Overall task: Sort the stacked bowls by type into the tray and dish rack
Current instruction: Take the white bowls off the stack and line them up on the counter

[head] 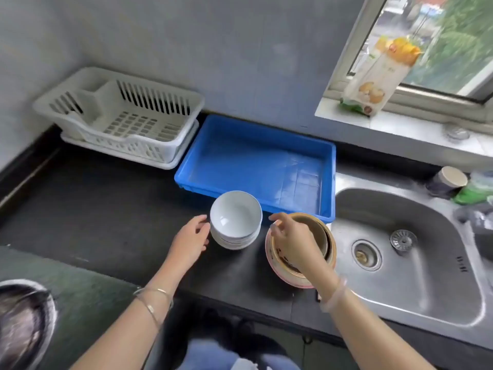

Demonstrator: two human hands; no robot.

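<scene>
A stack of white bowls [236, 218] stands on the dark counter, just in front of the blue tray [240, 124], which holds nothing. To its right stands a stack of tan and pink-rimmed bowls [324, 237]. My left hand [190, 241] rests against the left side of the white stack, fingers apart. My right hand [290, 236] lies over the tan stack with its fingers pinching the top bowl's near rim. A white dish rack [120, 113], also bare inside, sits at the back left on its drip tray.
A steel sink [405, 244] with a drain and loose strainer lies to the right of the bowls. Jars and a green item stand at the sink's far right. A bag stands on the windowsill. A stove burner shows at bottom left.
</scene>
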